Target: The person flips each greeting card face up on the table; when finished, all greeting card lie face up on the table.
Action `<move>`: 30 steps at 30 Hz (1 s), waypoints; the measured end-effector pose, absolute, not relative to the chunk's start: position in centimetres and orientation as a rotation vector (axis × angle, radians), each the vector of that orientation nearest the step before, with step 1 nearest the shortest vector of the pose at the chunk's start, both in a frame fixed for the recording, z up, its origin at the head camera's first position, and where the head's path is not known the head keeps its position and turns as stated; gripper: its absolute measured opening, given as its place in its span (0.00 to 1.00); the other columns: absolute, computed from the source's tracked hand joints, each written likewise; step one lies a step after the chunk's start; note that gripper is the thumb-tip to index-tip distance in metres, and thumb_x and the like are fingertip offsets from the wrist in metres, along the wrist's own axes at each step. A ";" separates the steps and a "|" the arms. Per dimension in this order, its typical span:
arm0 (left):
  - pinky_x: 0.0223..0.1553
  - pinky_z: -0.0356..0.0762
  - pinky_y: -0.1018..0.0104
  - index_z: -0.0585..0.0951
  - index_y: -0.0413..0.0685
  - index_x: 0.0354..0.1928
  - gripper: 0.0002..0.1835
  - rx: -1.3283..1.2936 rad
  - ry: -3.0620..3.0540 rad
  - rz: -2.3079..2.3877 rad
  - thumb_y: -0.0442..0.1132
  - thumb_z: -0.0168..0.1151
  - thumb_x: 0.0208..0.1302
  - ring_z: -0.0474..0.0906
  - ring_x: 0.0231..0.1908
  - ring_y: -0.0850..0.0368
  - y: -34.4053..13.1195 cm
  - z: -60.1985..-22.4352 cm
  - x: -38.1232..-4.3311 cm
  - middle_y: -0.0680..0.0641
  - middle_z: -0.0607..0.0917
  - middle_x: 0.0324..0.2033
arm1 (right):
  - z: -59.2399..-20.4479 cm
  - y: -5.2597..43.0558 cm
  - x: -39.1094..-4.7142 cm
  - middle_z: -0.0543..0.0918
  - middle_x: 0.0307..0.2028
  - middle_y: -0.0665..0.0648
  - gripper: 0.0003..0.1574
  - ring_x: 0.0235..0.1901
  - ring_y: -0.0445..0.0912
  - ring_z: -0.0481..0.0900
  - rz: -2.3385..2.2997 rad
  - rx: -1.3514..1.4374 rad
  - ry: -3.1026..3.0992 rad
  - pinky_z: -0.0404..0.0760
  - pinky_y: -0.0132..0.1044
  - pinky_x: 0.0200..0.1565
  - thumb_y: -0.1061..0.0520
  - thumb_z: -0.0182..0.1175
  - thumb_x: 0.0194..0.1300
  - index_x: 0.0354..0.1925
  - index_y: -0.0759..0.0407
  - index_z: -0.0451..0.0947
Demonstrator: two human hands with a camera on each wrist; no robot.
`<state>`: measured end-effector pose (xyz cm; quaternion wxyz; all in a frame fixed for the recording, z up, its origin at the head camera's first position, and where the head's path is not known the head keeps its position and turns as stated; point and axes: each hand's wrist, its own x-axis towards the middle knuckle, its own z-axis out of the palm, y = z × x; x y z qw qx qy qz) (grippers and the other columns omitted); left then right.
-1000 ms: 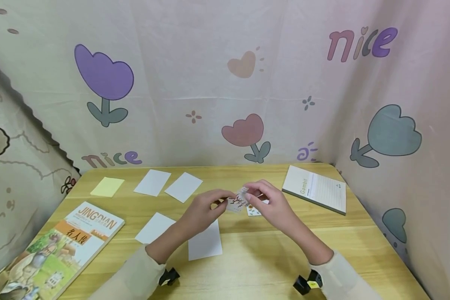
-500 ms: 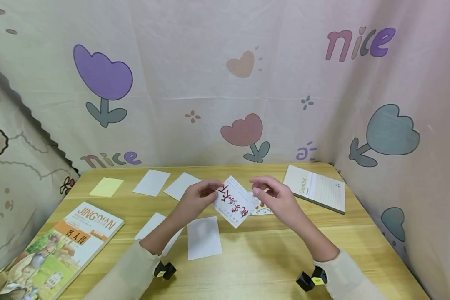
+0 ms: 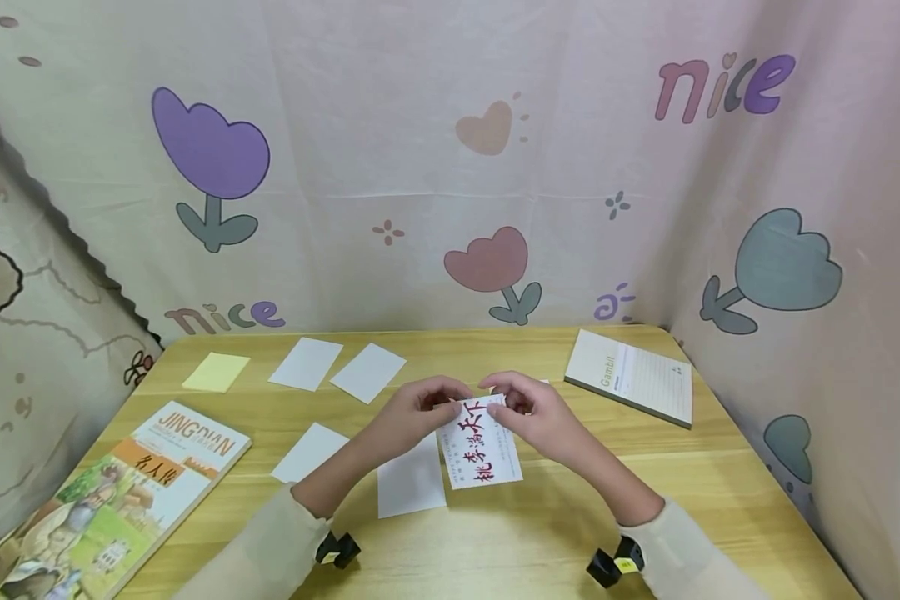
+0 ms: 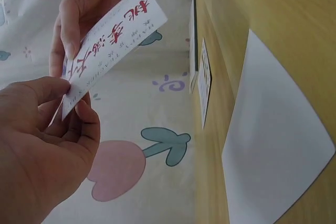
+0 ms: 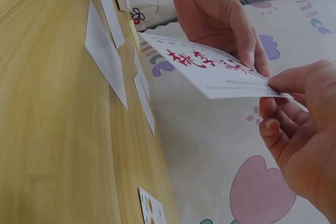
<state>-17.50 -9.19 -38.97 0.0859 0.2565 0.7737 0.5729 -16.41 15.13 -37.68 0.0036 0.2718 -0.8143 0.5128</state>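
Note:
Above the table, a white greeting card [image 3: 482,450] with red Chinese lettering is held by its upper edge between both hands. My left hand [image 3: 422,414] pinches one corner between thumb and fingers. On the opposite corner, my right hand [image 3: 534,414] has its thumb on the lettered face and fingers behind. In the left wrist view the card [image 4: 113,48] tilts, with small print that includes "HAPPY TEACHER'S DA". The right wrist view shows both thumbs on the card's [image 5: 202,69] near edge. Behind the right hand, a card with a coloured print [image 5: 151,208] lies on the table.
Several plain white cards [image 3: 411,479] lie left of centre on the wooden table [image 3: 510,542]. A yellow sticky-note pad [image 3: 216,372] is at the back left, with an illustrated book [image 3: 142,492] in front. At the back right lies a notebook [image 3: 637,379].
The card, first showing a branch picture, was turned to its lettered face in the left hand alone. Now it is rotated with lettering running upward, and the right hand has taken hold of it too.

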 end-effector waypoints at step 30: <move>0.42 0.86 0.58 0.79 0.41 0.54 0.12 0.710 2.100 2.104 0.32 0.60 0.71 0.83 0.43 0.30 -8.8 -39.4 -17.8 0.38 0.84 0.44 | -37.3 16.6 -17.4 0.78 0.39 0.54 0.14 0.28 0.44 0.77 1.866 0.411 -2.012 0.81 0.31 0.29 0.62 0.64 0.69 0.51 0.64 0.84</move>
